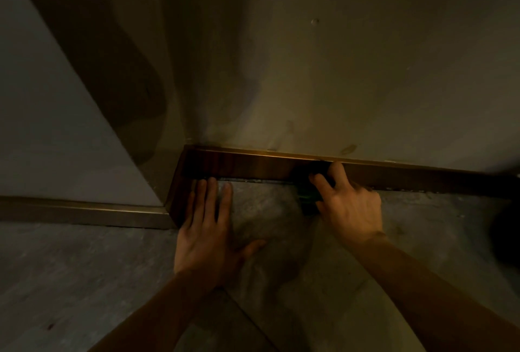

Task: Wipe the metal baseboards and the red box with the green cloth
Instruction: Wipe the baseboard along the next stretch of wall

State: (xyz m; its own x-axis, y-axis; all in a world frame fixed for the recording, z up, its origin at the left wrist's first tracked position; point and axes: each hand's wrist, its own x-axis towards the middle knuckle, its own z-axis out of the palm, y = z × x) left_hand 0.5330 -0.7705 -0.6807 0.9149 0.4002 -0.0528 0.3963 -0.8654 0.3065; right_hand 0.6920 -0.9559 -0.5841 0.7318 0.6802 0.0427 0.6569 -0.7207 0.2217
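A brown metal baseboard [247,164] runs along the foot of the wall from an outer corner toward the right. My right hand [347,202] presses the green cloth [308,196] against the baseboard's face; most of the cloth is hidden under my fingers and in shadow. My left hand [206,227] lies flat on the floor with fingers spread, its fingertips touching the bottom of the baseboard near the corner. A second baseboard [84,211] continues left past the corner. No red box is in view.
The grey stone floor [84,281] spreads below the wall. The beige wall [365,70] rises above the baseboard, with an outer corner [171,205] at the left. A dark object [506,239] sits at the right edge. The light is dim.
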